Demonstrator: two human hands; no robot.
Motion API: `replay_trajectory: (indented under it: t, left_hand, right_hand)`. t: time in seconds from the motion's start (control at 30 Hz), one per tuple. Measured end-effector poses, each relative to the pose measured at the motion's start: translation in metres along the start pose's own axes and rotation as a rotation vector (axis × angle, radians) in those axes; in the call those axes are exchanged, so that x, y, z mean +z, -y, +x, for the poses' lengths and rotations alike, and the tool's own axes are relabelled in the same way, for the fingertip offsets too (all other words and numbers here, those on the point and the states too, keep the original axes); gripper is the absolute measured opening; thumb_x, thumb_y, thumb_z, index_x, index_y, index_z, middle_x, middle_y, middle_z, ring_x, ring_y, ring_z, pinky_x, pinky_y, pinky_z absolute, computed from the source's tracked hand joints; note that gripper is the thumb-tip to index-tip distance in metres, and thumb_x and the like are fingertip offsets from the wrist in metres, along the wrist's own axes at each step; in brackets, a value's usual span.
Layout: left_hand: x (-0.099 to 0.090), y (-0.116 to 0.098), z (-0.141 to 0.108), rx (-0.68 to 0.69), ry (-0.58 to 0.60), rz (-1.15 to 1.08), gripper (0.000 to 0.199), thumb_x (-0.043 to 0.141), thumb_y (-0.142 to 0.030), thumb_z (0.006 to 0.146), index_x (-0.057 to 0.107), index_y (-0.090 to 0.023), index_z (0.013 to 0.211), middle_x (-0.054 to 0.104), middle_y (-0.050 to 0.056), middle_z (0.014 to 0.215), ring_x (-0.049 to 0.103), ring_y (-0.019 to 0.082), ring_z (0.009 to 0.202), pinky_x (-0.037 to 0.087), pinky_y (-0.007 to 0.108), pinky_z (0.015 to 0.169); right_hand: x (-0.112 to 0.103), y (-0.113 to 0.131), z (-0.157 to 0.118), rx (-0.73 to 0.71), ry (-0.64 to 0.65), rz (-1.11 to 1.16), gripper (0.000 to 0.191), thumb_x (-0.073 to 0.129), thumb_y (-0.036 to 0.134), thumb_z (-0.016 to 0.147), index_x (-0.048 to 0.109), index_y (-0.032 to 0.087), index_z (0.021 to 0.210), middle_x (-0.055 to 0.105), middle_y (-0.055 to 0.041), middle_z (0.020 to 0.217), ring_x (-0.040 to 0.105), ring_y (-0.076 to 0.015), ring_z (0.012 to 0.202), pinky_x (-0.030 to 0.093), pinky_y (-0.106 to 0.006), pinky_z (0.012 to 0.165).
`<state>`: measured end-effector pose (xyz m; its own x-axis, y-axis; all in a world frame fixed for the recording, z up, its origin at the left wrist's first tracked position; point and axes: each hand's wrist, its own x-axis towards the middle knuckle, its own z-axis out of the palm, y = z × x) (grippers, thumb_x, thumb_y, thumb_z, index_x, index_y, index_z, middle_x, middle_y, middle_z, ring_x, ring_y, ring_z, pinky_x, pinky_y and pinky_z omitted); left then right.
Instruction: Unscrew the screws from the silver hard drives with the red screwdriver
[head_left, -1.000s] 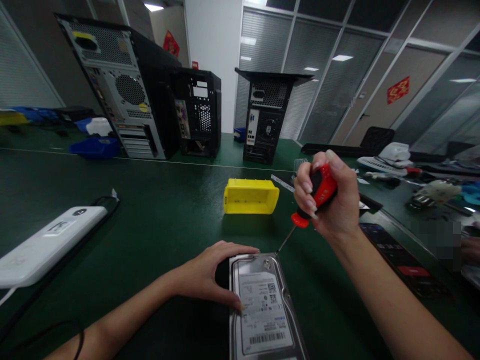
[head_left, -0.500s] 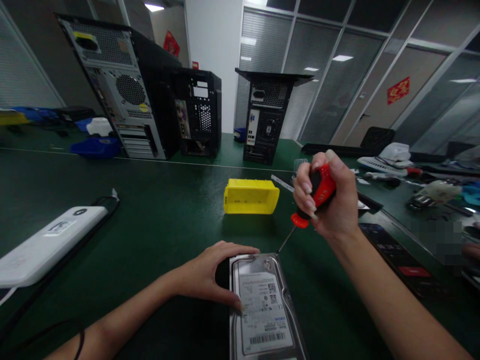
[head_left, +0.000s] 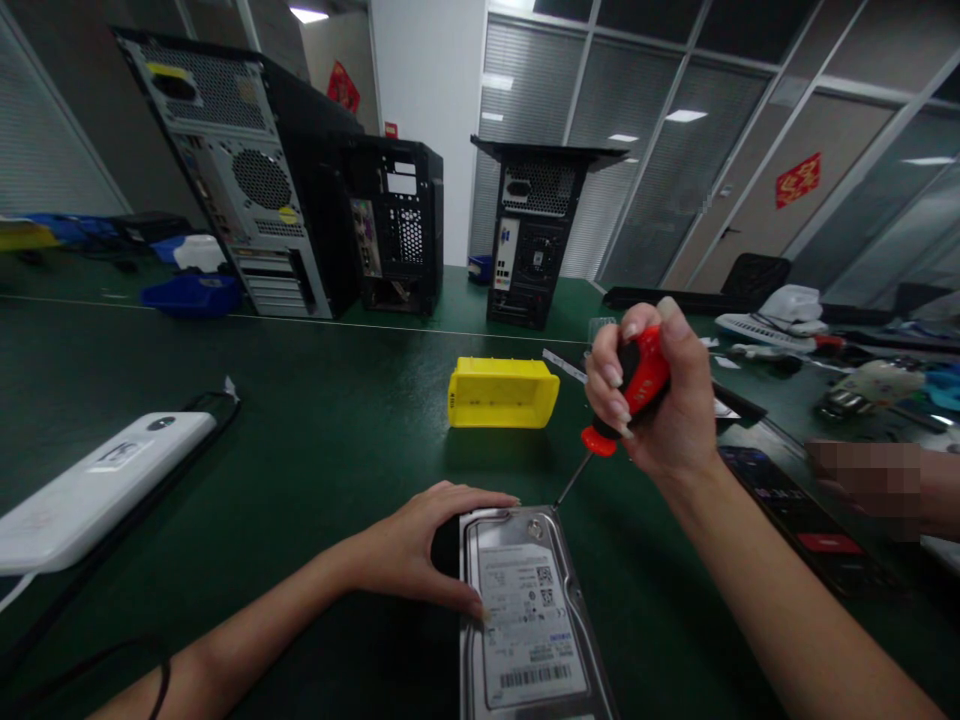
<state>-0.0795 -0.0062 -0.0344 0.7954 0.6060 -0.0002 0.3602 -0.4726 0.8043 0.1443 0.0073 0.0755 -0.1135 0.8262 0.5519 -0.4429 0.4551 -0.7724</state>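
A silver hard drive (head_left: 529,620) with a printed label lies flat at the near middle of the bench, its near end cut off by the picture's edge. My left hand (head_left: 427,550) grips its far left part, thumb on the label side and fingers along the far edge. In my right hand (head_left: 660,390) is a red and black screwdriver (head_left: 646,375), fingers wrapped round the handle. The shaft slants down to the left, and its tip touches the drive's far right corner. Whether a screw sits under the tip is too small to tell.
Beyond the drive stands a yellow bin (head_left: 502,393). A white power strip (head_left: 112,490) lies at left, a phone (head_left: 795,515) at right. Another person's hand (head_left: 862,485) reaches in there. Computer cases (head_left: 315,180) line the back, near a blue tray (head_left: 191,296).
The screwdriver handle has turned slightly in my right hand, its tip staying at the corner. Another person's hand has come further in from the right, beside the phone. My left hand is unmoved.
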Motion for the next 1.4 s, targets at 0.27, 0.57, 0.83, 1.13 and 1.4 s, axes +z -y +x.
replay_trajectory:
  t: [0.27,0.57,0.83,1.13,1.4]
  left_hand:
    - [0.0000,-0.0012,-0.0001,-0.004,0.002,-0.003,0.084,0.083,-0.044,0.063,0.043,-0.036,0.137,0.051,0.002,0.135,0.046,0.029,0.121,0.034,0.044,0.104]
    - [0.0003,-0.0001,0.0000,-0.003,0.006,-0.004,0.084,0.081,-0.046,0.064,0.042,-0.037,0.137,0.050,0.002,0.136,0.045,0.030,0.121,0.034,0.045,0.104]
    - [-0.0004,-0.0015,0.0002,0.001,0.005,0.001,0.084,0.082,-0.043,0.064,0.042,-0.037,0.137,0.050,0.001,0.135,0.045,0.029,0.121,0.035,0.044,0.104]
    - [-0.0007,0.0001,-0.0010,-0.007,0.009,-0.006,0.085,0.083,-0.044,0.064,0.041,-0.037,0.138,0.050,0.001,0.135,0.045,0.029,0.122,0.035,0.043,0.104]
    - [0.0000,0.0005,0.0004,0.016,0.010,0.006,0.086,0.083,-0.042,0.064,0.041,-0.036,0.138,0.049,0.001,0.136,0.045,0.028,0.121,0.034,0.043,0.104]
  right_hand:
    - [0.0006,0.0003,-0.0003,0.004,-0.009,-0.015,0.023,0.055,0.041,0.085,0.049,0.023,0.074,0.048,0.0047,0.057,0.036,-0.0068,0.035,0.022,-0.015,0.026]
    - [0.0001,-0.0002,0.0000,-0.015,0.005,-0.048,0.024,0.054,0.043,0.085,0.047,0.023,0.076,0.046,0.0058,0.057,0.035,-0.0058,0.035,0.023,-0.013,0.026]
    - [-0.0004,0.0000,0.0000,-0.001,0.000,-0.012,0.023,0.054,0.041,0.085,0.049,0.022,0.074,0.048,0.0050,0.057,0.037,-0.0059,0.035,0.024,-0.013,0.026]
    - [-0.0001,0.0001,-0.0004,0.003,0.002,-0.016,0.022,0.053,0.042,0.086,0.050,0.023,0.075,0.047,0.0047,0.057,0.035,-0.0067,0.035,0.020,-0.016,0.026]
    - [-0.0002,-0.0006,0.0001,-0.010,-0.004,0.003,0.024,0.055,0.042,0.085,0.050,0.022,0.073,0.048,0.0045,0.056,0.034,-0.0059,0.034,0.021,-0.015,0.025]
